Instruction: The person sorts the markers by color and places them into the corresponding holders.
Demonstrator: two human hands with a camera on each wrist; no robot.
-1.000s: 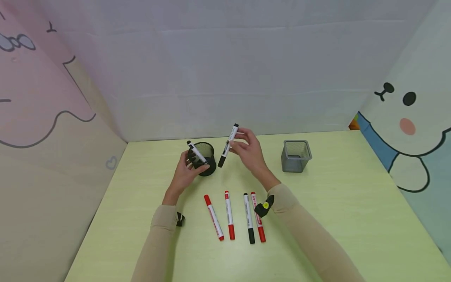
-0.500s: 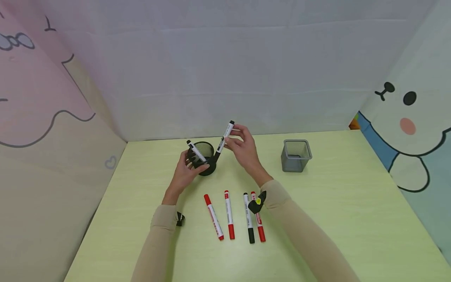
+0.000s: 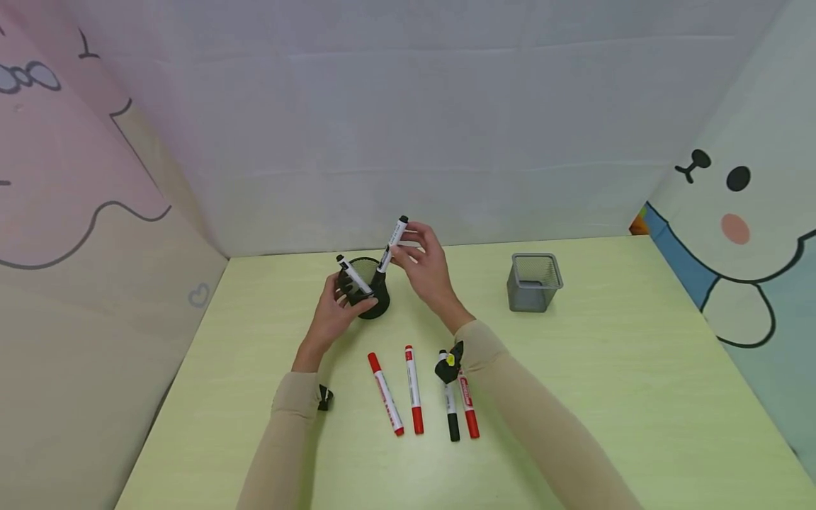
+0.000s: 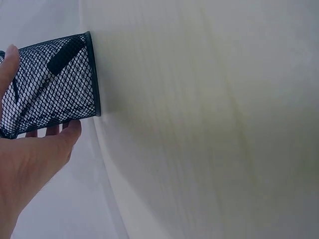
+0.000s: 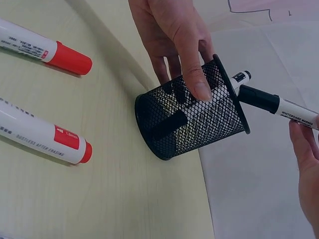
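My left hand (image 3: 331, 317) grips the side of a round black mesh pen cup (image 3: 380, 303), thumb at the front and fingers behind. Inside the cup leans a black-capped whiteboard marker (image 3: 354, 275), its upper end above the rim; its dark cap shows through the mesh in both wrist views. My right hand (image 3: 428, 278) pinches a second black whiteboard marker (image 3: 393, 244) between thumb and fingers. That marker slants with its black cap (image 5: 259, 98) down at the cup's mouth. In the right wrist view only part of the right hand (image 5: 310, 172) shows.
Two red markers (image 3: 385, 394) (image 3: 414, 389) lie on the pale table (image 3: 612, 397) nearer the front. Beside them lie a black marker (image 3: 451, 407) and another red marker (image 3: 468, 404), partly under the right wrist camera. A grey square mesh holder (image 3: 534, 283) stands to the right.
My right hand has moved left with its marker, bringing the black cap from beside the pen cup to its mouth. My left hand and the cup stay in place.
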